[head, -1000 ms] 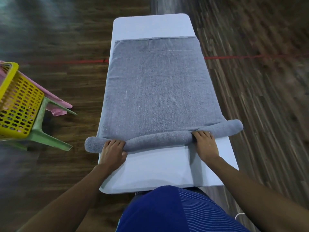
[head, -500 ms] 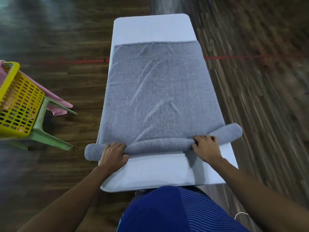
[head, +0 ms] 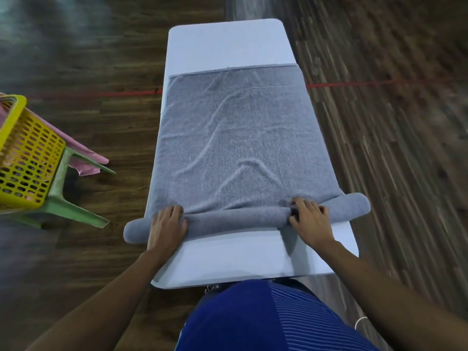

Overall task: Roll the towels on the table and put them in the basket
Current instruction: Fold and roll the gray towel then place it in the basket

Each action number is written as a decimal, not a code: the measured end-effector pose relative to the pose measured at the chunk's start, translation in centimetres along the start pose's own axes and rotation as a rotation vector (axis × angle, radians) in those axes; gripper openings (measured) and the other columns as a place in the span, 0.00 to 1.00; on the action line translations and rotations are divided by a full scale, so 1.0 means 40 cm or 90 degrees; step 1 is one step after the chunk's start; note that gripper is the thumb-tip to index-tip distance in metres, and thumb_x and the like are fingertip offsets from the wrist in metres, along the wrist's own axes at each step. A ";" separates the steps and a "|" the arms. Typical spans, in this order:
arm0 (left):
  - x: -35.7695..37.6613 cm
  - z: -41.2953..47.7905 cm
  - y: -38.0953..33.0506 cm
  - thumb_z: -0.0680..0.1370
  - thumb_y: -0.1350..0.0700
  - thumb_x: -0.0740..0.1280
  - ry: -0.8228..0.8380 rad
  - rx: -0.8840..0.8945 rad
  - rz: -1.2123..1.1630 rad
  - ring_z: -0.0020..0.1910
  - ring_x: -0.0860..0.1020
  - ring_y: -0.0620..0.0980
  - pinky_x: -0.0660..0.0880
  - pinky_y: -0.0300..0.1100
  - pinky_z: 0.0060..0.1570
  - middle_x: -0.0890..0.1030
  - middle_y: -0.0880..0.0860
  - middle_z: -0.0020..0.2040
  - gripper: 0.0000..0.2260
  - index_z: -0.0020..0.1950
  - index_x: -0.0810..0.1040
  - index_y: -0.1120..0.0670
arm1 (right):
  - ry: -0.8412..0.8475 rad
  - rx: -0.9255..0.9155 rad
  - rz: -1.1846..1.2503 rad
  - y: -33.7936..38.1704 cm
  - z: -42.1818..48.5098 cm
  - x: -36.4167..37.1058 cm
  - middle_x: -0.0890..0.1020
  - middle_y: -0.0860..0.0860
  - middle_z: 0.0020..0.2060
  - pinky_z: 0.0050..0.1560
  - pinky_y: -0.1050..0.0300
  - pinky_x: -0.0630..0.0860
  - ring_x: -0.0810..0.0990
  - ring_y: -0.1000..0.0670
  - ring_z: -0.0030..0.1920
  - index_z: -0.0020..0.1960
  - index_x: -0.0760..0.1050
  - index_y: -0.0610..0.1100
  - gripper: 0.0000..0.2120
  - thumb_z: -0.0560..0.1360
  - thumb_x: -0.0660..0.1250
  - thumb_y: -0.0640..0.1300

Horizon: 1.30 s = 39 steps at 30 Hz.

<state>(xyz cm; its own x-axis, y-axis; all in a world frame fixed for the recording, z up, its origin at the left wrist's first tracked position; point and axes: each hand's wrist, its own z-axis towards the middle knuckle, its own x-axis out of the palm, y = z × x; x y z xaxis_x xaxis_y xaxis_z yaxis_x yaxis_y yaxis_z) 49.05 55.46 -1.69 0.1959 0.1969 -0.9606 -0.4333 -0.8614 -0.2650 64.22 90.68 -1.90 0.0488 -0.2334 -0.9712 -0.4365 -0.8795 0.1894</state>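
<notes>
left hand (head: 167, 225) and right hand (head: 311, 220) grip the rolled end of the grey towel (head: 238, 148)

Indoor hall-like room, dark wood-plank floor (head: 101, 122), red floor line (head: 379, 83), white table (head: 228, 46), green plastic stool (head: 76, 211)

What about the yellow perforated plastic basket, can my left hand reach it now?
Probably yes, with a stretch: nothing blocks the basket, but the left hand is gripping the grey terry towel.
</notes>
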 end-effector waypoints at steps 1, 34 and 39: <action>0.003 -0.005 -0.001 0.76 0.58 0.66 -0.044 0.011 0.019 0.44 0.74 0.57 0.71 0.53 0.47 0.76 0.55 0.45 0.04 0.50 0.74 0.56 | -0.023 -0.002 -0.007 -0.001 -0.002 0.002 0.79 0.48 0.52 0.54 0.47 0.66 0.75 0.44 0.54 0.58 0.72 0.47 0.12 0.75 0.65 0.45; -0.003 -0.019 -0.007 0.69 0.50 0.67 0.168 0.079 0.142 0.63 0.73 0.55 0.64 0.52 0.69 0.77 0.54 0.64 0.27 0.67 0.73 0.55 | 0.084 -0.099 -0.120 -0.086 0.000 0.002 0.79 0.45 0.59 0.69 0.42 0.64 0.76 0.42 0.60 0.64 0.73 0.43 0.28 0.65 0.70 0.48; -0.011 -0.019 -0.006 0.72 0.50 0.67 0.160 0.085 0.117 0.53 0.75 0.52 0.70 0.47 0.56 0.78 0.51 0.52 0.13 0.54 0.78 0.53 | 0.172 -0.069 -0.105 -0.074 0.021 -0.030 0.77 0.50 0.61 0.67 0.48 0.61 0.74 0.46 0.63 0.64 0.71 0.49 0.21 0.71 0.65 0.50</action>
<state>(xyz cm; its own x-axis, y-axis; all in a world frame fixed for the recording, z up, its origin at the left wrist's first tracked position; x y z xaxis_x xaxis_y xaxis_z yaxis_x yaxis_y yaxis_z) 49.72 55.22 -1.13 0.3075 -0.0921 -0.9471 -0.5901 -0.7993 -0.1138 64.69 93.90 -1.43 0.3539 -0.1724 -0.9193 -0.3053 -0.9503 0.0607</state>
